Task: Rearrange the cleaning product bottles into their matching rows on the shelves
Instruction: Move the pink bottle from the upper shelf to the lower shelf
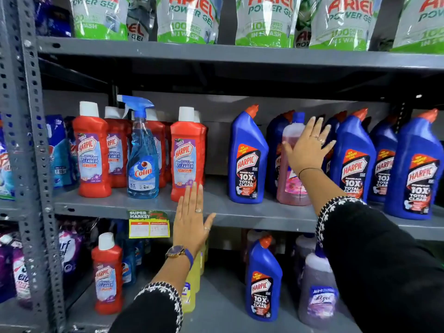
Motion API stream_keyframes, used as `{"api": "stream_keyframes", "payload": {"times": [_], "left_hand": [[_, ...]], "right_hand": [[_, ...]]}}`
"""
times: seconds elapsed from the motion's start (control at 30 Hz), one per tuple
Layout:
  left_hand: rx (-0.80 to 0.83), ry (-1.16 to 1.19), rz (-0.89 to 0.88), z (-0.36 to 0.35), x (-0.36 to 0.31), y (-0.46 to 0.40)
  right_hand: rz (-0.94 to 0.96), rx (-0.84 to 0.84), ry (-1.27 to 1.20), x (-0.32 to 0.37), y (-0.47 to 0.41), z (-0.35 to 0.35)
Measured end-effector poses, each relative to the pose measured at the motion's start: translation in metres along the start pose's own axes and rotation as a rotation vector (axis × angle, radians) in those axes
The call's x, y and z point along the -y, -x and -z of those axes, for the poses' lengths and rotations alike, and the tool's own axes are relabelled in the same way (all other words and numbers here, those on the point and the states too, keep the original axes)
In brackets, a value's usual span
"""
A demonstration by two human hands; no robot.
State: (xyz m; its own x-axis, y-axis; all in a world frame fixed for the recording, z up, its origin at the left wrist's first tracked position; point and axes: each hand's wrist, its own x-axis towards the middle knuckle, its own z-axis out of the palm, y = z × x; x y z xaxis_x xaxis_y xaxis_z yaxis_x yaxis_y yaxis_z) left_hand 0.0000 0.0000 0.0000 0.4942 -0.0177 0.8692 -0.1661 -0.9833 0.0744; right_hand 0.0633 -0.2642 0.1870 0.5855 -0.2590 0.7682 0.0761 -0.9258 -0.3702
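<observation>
Pink bottle [292,164] stands misplaced among blue Harpic bottles [247,159] toward the middle shelf's [115,205] right end; right hand [308,150] reaches it, left hand [192,219] hovers, both released. Next: grasp, lift out.

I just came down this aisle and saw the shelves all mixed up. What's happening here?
A person is sorting cleaning bottles into matching rows. Their right hand reaches, fingers spread, to a pink bottle standing among the blue Harpic bottles on the middle shelf. Their left hand is flat and open by the shelf edge, below a red Harpic bottle. A blue Colin spray bottle stands among the red ones. Neither hand holds anything yet.
</observation>
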Motion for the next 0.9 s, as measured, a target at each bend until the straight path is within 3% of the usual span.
{"api": "stream_keyframes", "payload": {"times": [0.27,0.5,0.9], "left_hand": [[0.002,-0.009,0.044,-0.009,0.003,0.010],[-0.038,-0.039,0.027,-0.014,0.003,0.011],[-0.010,-0.101,0.012,-0.014,0.002,0.012]], "right_hand": [[-0.195,0.134,-0.208,0.004,-0.027,-0.012],[-0.259,-0.032,-0.346,0.004,-0.016,-0.025],[-0.281,-0.221,-0.353,0.024,0.026,0.023]]}}
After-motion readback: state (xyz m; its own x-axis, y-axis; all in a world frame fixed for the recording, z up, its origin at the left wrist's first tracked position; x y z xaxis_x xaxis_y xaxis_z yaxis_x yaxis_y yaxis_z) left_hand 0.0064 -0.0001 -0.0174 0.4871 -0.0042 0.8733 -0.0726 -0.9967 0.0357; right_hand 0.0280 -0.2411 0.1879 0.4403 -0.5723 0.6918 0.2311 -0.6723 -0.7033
